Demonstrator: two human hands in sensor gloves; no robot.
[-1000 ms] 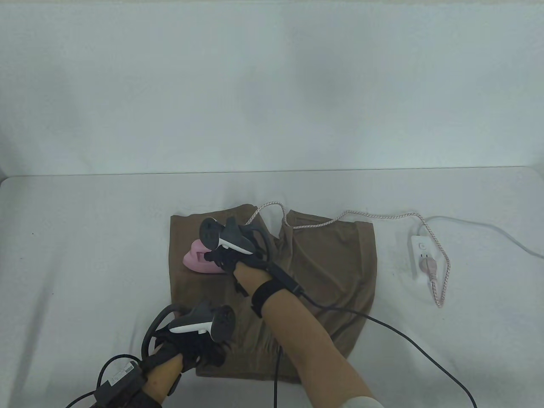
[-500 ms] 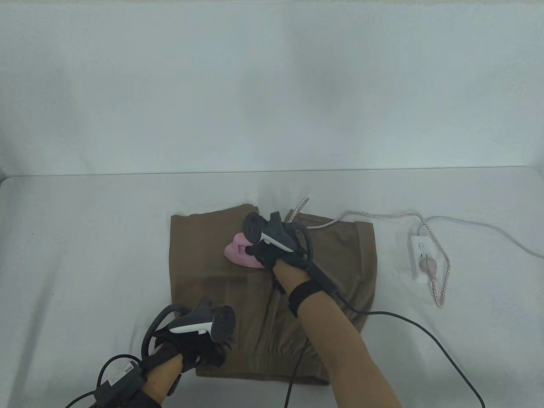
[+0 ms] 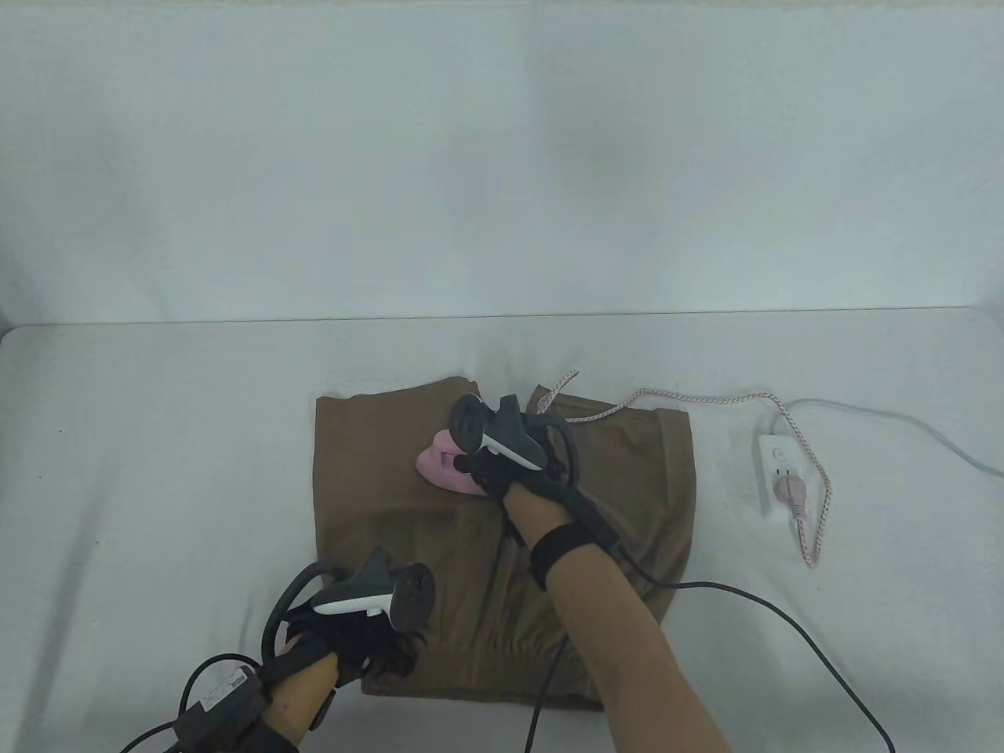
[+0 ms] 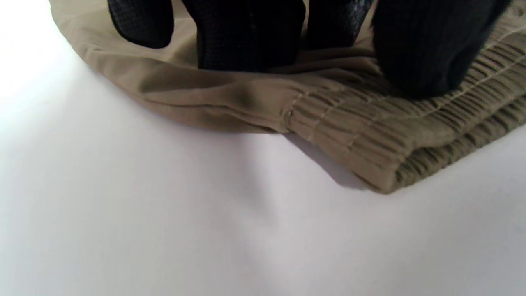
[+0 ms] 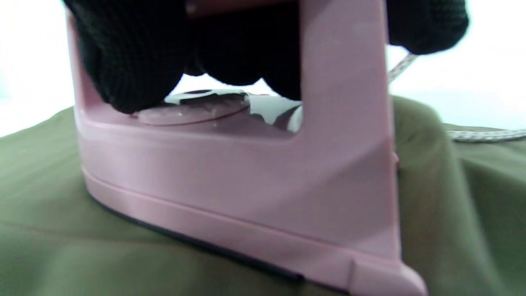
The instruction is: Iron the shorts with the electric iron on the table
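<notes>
Brown shorts [image 3: 361, 463] lie flat on the white table, waistband toward the near edge. A pink electric iron [image 3: 441, 469] stands sole-down on the middle of the far part of the shorts [image 5: 61, 230]. My right hand [image 3: 488, 469] grips the iron [image 5: 246, 176] by its handle, gloved fingers [image 5: 135, 61] curled through the handle opening. My left hand [image 3: 376, 651] presses on the near left corner of the shorts, fingertips [image 4: 246, 37] resting on the ribbed waistband [image 4: 370, 139].
The iron's braided cord [image 3: 706, 398] runs right to a white power strip [image 3: 776, 478], where its plug [image 3: 788, 492] is seated. Black glove cables [image 3: 753, 612] trail across the table's near right. White cloth covers the table [image 3: 157, 471] around the shorts.
My right hand slid the iron rightward from the left leg to the middle of the shorts, then nearly stopped. The left hand stayed on the waistband corner.
</notes>
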